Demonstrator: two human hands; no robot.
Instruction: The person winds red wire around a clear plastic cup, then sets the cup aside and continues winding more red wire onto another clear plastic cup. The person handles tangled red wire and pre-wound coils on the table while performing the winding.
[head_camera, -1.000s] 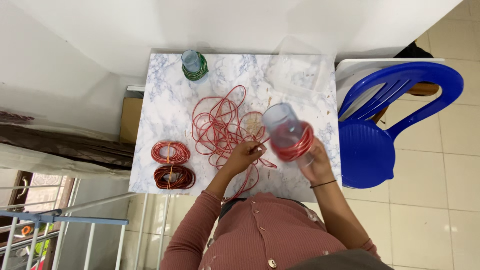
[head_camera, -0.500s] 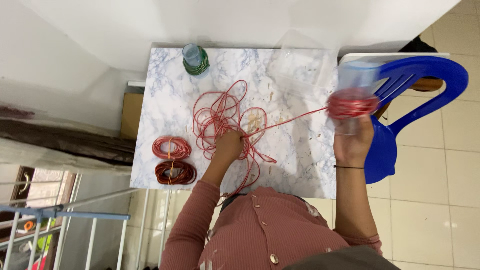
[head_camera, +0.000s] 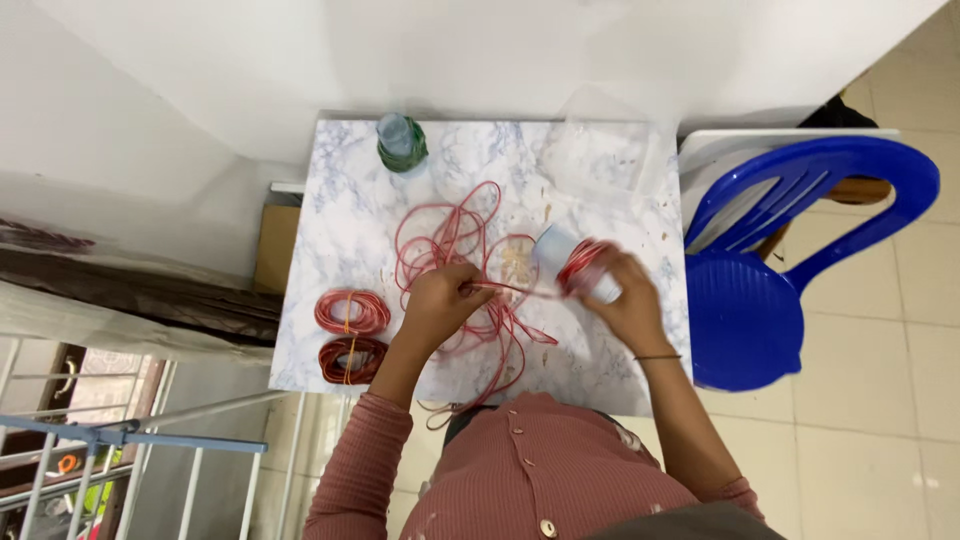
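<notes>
We keep the red wire taut between our hands over the middle of the marble counter: the left hand pinches the strand, the right hand is closed around a clear cup wound with red turns. Feeding evenly should keep the loops neat and off the loose tangle. The cup is blurred; we cannot make out the fingertips or where the strand meets the winding.
</notes>
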